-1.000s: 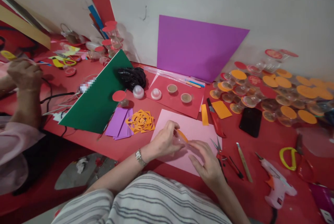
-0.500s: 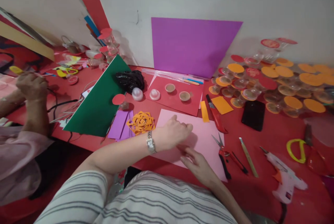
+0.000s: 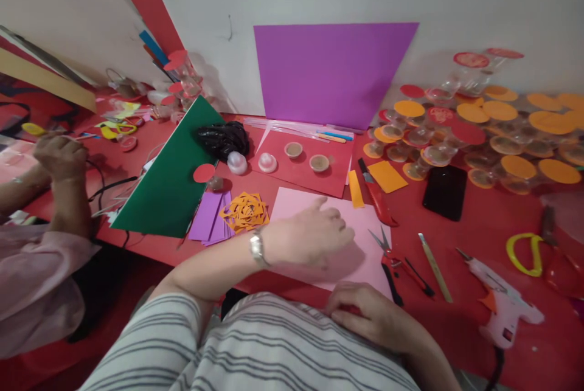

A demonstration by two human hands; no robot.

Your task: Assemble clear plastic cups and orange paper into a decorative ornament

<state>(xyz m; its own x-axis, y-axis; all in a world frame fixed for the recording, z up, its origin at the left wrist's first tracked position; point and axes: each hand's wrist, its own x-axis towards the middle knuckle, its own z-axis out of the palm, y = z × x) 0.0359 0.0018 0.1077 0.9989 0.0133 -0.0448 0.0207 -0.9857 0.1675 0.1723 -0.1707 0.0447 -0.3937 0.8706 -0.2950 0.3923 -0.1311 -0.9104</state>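
My left hand (image 3: 310,236), with a wristwatch (image 3: 257,247), is back-side up over a pink paper sheet (image 3: 292,202). Its fingers are apart and bent down, the undersides hidden, and I see nothing in them. Closer to my body, my right hand (image 3: 362,312) lies by the sheet's near edge. Its fingers are loosely bent with a gap to the thumb, and no object shows there. Just right of the sheet lie red-handled snips (image 3: 396,262). Left of it are an orange cut-paper flower (image 3: 246,211) and purple paper strips (image 3: 210,217).
A green board (image 3: 166,187) leans at the left, beyond which a co-worker's hand (image 3: 61,157) holds a yellow-ended tool. At right are a red cutter (image 3: 378,196), black phone (image 3: 444,193), tweezers (image 3: 435,266), glue gun (image 3: 502,300) and several clear cups with orange discs (image 3: 517,166).
My hands have come apart. The left has shifted right and its fingers have loosened; the right has drawn back toward my body. The view has shifted slightly.
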